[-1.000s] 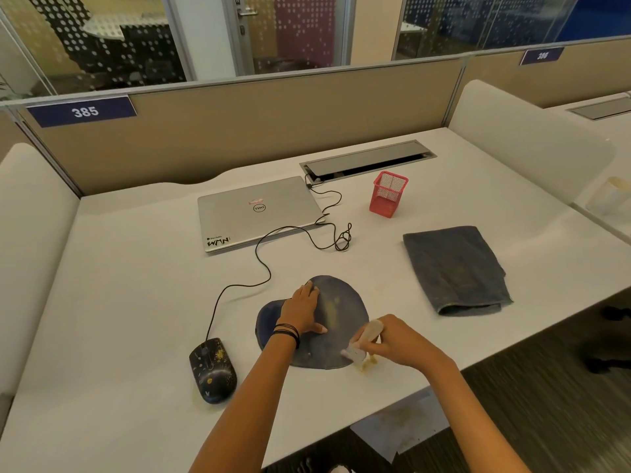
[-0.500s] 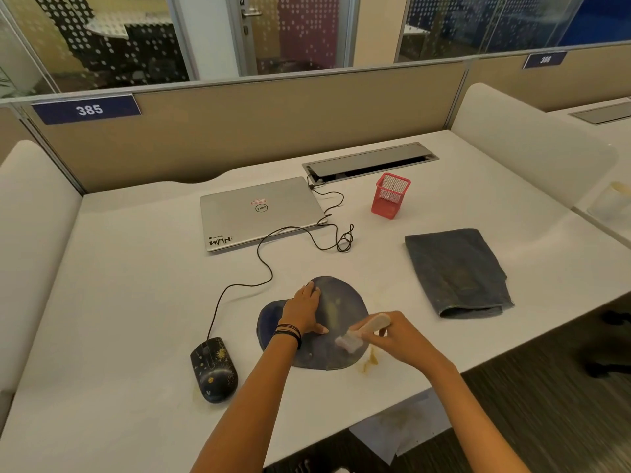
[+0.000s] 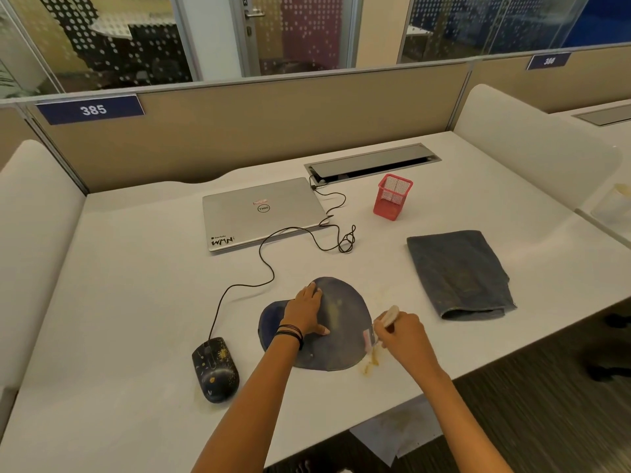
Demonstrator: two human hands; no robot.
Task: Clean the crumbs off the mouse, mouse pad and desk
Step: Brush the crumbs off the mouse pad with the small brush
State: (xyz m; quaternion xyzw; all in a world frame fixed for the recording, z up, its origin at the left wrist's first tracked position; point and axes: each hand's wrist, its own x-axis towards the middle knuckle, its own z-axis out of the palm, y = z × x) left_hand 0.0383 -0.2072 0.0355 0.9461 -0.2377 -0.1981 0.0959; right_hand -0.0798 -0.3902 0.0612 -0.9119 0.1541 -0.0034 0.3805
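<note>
mouse (image 3: pixel 215 369) | long axis near-far | corded end points away

From my station the desk (image 3: pixel 136 302) reads as smooth, matt white laminate. The mouse pad (image 3: pixel 345 312) looks like dull, soft-faced cloth, while the mouse (image 3: pixel 215 370) is hard plastic with a slight gloss. I take the laptop (image 3: pixel 263 213) lid for satin silver metal (or a good imitation; I cannot tell). The pen cup (image 3: pixel 392 196) is fine red mesh, the folded towel (image 3: pixel 457 271) is coarse grey cloth, and the brush (image 3: pixel 390 313) in the right hand (image 3: pixel 403 336) has a pale, smooth plastic handle.
</note>
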